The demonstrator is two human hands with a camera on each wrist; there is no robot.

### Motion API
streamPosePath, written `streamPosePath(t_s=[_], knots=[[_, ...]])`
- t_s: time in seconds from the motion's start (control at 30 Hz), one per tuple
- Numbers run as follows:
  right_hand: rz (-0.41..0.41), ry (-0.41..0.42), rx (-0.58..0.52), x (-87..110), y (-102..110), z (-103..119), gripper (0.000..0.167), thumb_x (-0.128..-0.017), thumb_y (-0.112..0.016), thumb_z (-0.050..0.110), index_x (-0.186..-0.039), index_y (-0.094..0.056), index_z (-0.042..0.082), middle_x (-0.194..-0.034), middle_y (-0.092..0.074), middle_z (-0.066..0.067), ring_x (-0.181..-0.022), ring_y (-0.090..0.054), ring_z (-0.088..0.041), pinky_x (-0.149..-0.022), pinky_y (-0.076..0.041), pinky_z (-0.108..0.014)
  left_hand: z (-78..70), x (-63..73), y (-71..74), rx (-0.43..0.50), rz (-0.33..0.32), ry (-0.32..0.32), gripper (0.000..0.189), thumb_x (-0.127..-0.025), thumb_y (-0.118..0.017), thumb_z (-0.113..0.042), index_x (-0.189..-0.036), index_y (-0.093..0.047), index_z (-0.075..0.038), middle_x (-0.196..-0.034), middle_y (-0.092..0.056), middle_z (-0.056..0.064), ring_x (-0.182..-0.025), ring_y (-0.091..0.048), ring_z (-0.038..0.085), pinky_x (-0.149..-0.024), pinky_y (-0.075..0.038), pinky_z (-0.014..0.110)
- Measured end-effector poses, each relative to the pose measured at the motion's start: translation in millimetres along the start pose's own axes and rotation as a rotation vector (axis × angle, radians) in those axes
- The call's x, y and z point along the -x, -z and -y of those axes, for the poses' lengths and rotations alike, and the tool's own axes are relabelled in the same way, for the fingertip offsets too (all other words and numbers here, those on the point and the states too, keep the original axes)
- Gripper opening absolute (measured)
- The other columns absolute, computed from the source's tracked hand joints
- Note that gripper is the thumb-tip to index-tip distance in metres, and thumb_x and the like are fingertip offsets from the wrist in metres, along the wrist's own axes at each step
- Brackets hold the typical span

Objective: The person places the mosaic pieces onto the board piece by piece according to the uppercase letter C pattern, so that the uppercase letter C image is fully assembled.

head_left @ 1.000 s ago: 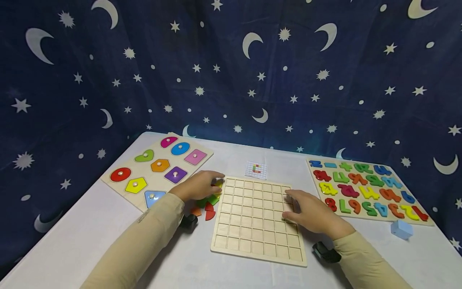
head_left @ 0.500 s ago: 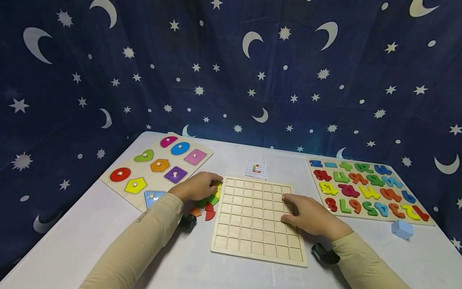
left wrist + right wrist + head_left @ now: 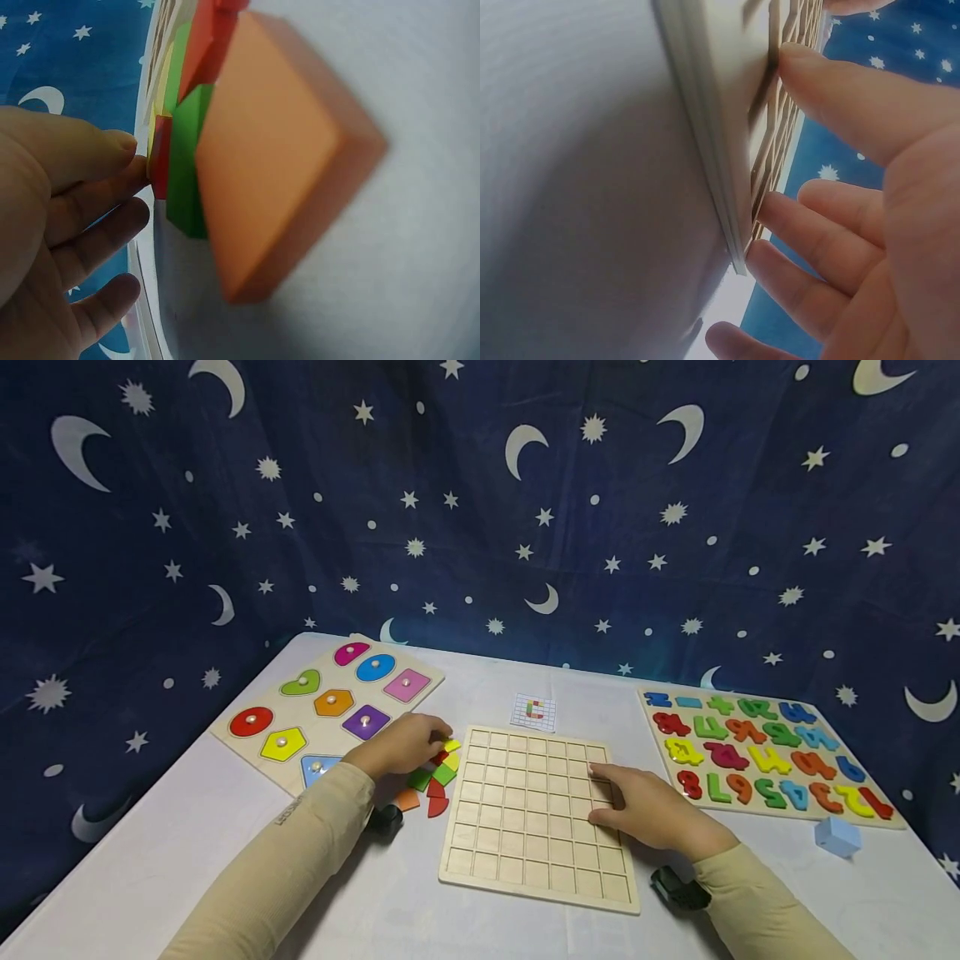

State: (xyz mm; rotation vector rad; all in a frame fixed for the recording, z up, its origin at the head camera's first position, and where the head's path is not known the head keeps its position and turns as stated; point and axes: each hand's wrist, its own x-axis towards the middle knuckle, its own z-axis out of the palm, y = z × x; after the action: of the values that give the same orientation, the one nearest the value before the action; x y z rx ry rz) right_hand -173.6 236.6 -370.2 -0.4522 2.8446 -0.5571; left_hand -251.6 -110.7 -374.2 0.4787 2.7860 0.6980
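Note:
My left hand [image 3: 399, 747] is at the far left side of a small pile of flat coloured pieces. In the left wrist view its index fingertip is right at a red piece [image 3: 160, 157], the thumb just above and the other fingers loosely extended. Around it lie green [image 3: 445, 774], yellow [image 3: 452, 746] and orange pieces [image 3: 274, 150]. My right hand [image 3: 651, 806] rests at the right edge of a square wooden grid board [image 3: 525, 827]. In the right wrist view its thumb and fingertips touch the grid, with nothing gripped.
Behind the grid board lies a small card [image 3: 533, 712] with a coloured pattern. A knobbed shape puzzle [image 3: 315, 670] lies at the left, a number puzzle [image 3: 720, 806] at the right. Near that one sits a light blue block [image 3: 837, 837]. A starry cloth [image 3: 465, 577] hangs behind the table.
My left hand has drawn back a little to the left, so more of the pile shows, including a red piece. The right hand has slid slightly toward me along the board.

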Motion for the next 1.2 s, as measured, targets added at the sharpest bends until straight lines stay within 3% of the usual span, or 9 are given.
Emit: streamPosePath(t_s=[0.37,0.57,1.03,1.2], knots=[[0.0,0.001,0.003,-1.0,1.1,-0.4,0.074,-0.086,-0.078,0.037,-0.143,-0.05,0.0,-0.141,-0.053,-0.021,-0.132,-0.046,-0.043,-0.106,-0.036,-0.059,-7.6,-7.0,1.6,0.04,-0.003,-0.016,0.034,-0.092,-0.072,-0.007,-0.125,-0.07,-0.007,-0.113,-0.07,0.005,-0.106,-0.062,0.022,-0.095,-0.051,0.035],[-0.002,0.004,-0.002,-1.1,0.3,-0.3,0.073,-0.086,-0.079,0.037,-0.143,-0.05,0.0,-0.141,-0.053,-0.021,-0.132,-0.046,-0.043,-0.106,-0.036,-0.059,-8.5,-11.2,-1.1,0.062,0.015,0.006,0.03,-0.091,-0.071,-0.003,-0.121,-0.072,-0.008,-0.111,-0.07,0.005,-0.104,-0.062,0.021,-0.091,-0.053,0.033],[-0.004,0.006,0.001,-3.0,-0.7,-2.9,0.075,-0.085,-0.079,0.039,-0.143,-0.051,0.001,-0.142,-0.053,-0.021,-0.132,-0.046,-0.043,-0.106,-0.036,-0.059,-6.7,-12.3,-4.2,0.038,0.001,0.024,0.028,-0.093,-0.072,-0.009,-0.121,-0.072,-0.01,-0.114,-0.07,0.004,-0.102,-0.06,0.02,-0.091,-0.053,0.031],[0.001,0.001,-0.008,-2.4,-0.2,-3.9,0.076,-0.085,-0.079,0.041,-0.143,-0.051,0.001,-0.141,-0.053,-0.021,-0.132,-0.046,-0.043,-0.106,-0.036,-0.06,-7.5,-12.6,-4.2,0.01,-0.009,-0.006,0.026,-0.093,-0.071,-0.008,-0.118,-0.073,-0.01,-0.111,-0.07,0.004,-0.098,-0.06,0.02,-0.092,-0.052,0.032]])
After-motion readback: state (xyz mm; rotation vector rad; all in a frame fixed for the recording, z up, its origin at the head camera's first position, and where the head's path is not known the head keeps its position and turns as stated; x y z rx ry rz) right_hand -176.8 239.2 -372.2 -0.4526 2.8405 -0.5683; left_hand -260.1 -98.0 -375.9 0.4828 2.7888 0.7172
